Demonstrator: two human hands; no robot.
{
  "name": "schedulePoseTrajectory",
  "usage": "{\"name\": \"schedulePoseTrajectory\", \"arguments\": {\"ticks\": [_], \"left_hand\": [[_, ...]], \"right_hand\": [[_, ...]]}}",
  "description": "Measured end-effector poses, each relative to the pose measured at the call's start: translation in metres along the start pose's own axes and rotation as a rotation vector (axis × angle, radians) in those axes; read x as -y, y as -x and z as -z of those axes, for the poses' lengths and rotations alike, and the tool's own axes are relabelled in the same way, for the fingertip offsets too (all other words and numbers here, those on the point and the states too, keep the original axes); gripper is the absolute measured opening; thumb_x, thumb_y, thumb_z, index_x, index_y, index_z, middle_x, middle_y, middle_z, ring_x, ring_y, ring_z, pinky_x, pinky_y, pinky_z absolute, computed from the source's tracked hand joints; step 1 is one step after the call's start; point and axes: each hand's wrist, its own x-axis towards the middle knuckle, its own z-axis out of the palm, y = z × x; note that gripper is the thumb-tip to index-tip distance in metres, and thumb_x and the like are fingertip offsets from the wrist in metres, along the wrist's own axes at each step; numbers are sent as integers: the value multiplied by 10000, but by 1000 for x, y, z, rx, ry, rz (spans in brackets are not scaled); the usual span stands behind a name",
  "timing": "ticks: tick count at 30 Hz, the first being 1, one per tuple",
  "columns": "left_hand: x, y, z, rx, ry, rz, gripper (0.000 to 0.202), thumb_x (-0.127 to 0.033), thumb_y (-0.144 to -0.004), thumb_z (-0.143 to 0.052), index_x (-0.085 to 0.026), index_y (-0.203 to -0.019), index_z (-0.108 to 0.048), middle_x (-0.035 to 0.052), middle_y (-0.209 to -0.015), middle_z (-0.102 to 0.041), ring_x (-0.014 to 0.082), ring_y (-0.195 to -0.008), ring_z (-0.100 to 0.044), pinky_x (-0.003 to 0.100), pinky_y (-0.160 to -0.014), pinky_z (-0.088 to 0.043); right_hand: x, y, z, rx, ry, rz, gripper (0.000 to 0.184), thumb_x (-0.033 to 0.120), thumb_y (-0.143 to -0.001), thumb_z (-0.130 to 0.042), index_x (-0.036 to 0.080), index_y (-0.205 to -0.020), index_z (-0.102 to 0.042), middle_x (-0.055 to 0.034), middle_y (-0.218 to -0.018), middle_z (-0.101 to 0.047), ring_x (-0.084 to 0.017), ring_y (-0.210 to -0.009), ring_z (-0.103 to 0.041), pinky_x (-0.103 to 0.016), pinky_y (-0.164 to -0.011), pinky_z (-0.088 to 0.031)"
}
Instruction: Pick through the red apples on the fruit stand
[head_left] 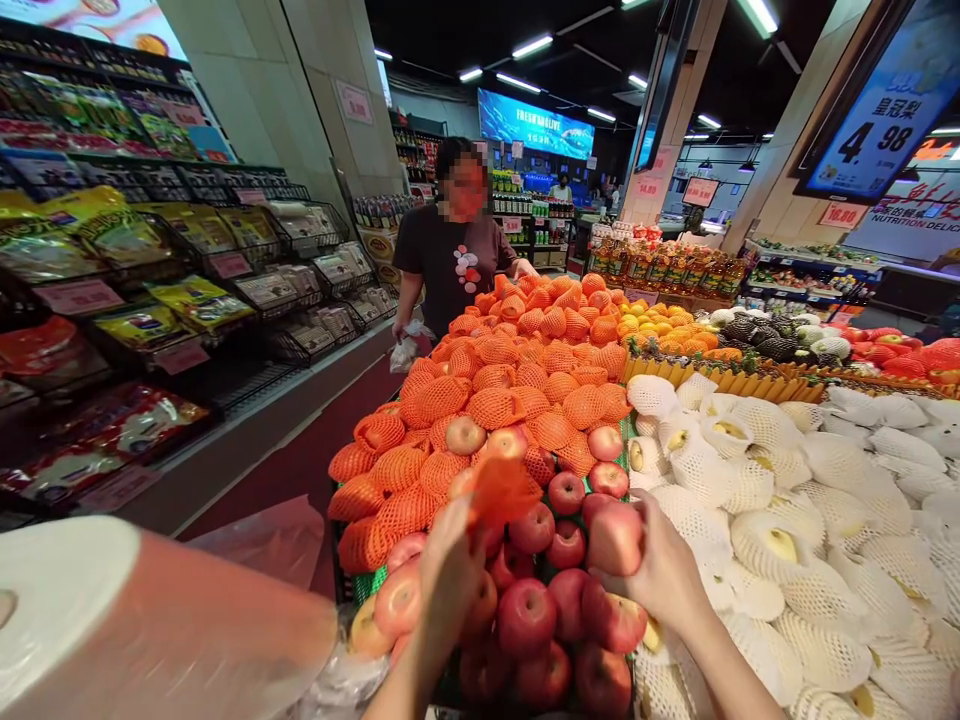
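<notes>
My right hand is closed around a bare red apple, lifted just above the pile of loose red apples at the front of the fruit stand. My left hand pinches an orange foam net sleeve, blurred by motion, right beside that apple. Behind the bare apples lies a heap of apples wrapped in orange net sleeves.
White-netted pears fill the stand's right side. A roll of plastic bags sits at the lower left. Another person stands at the far end of the stand holding a plastic bag. Snack shelves line the aisle on the left.
</notes>
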Motion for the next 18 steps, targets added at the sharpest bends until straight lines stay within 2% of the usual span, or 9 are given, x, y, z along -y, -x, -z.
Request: {"name": "schedulePoseTrajectory", "arguments": {"ticks": [3,4,6,9,11,13,15,17,18], "left_hand": [[7,-3,24,-305,4,19,430,-345,-994,-391,-134,-1299,-609,167,-1337,-683,303,-1261,-638,436,-1129,-478],[9,-3,30,-377,3,6,409,-356,-992,-405,-151,-1268,-626,150,-1305,-699,294,-1232,-656,418,-1114,-489],[12,1,39,-440,-1,-38,379,-366,-990,-421,-173,-1225,-647,124,-1245,-724,280,-1174,-687,397,-1079,-510],[16,9,45,-456,-5,-60,380,-390,-994,-422,-172,-1211,-646,130,-1218,-733,286,-1142,-705,410,-1066,-522],[20,14,47,-456,-5,-48,399,-419,-997,-415,-159,-1200,-641,158,-1224,-727,305,-1143,-706,438,-1068,-525],[25,17,47,-439,0,-23,434,-459,-991,-408,-147,-1187,-637,189,-1238,-717,331,-1148,-704,470,-1062,-531],[31,20,42,-382,-5,73,470,-519,-971,-439,-158,-1203,-630,182,-1153,-738,335,-1036,-735,469,-953,-582],[32,25,31,-318,11,172,527,-567,-948,-508,-177,-1294,-585,144,-1028,-756,314,-886,-751,426,-786,-618],[29,29,24,-277,48,156,560,-565,-944,-536,-183,-1353,-549,132,-1007,-759,306,-859,-751,406,-734,-620]], "right_hand": [[16,-32,-9,256,235,209,802,252,-634,-858,182,-1386,-589,-159,-1323,-645,-353,-1202,-624,-451,-1028,-513],[18,-41,-18,314,259,236,812,216,-579,-882,196,-1351,-630,-147,-1301,-663,-351,-1174,-642,-440,-1017,-521],[16,-55,-42,391,272,263,799,177,-467,-926,213,-1237,-713,-119,-1265,-694,-353,-1134,-668,-427,-992,-541],[6,-63,-74,424,281,299,694,249,-441,-969,226,-1107,-775,-78,-1241,-714,-363,-1194,-649,-462,-1041,-530],[0,-60,-85,406,278,310,739,279,-420,-994,242,-1127,-785,-67,-1181,-735,-350,-1148,-672,-476,-1033,-544],[-4,-51,-82,339,238,336,859,230,-375,-1006,242,-1203,-776,-74,-1156,-752,-355,-1097,-702,-484,-1010,-565],[-1,-37,-69,268,133,372,968,192,-386,-1006,217,-1315,-732,-108,-1244,-742,-395,-1162,-691,-511,-1054,-542],[7,-17,-53,236,-38,369,1070,251,-481,-1011,213,-1474,-614,-150,-1416,-658,-419,-1310,-612,-537,-1144,-472],[12,-6,-48,244,-138,342,1137,320,-524,-1014,232,-1548,-529,-161,-1503,-586,-415,-1374,-564,-542,-1173,-446]]}}
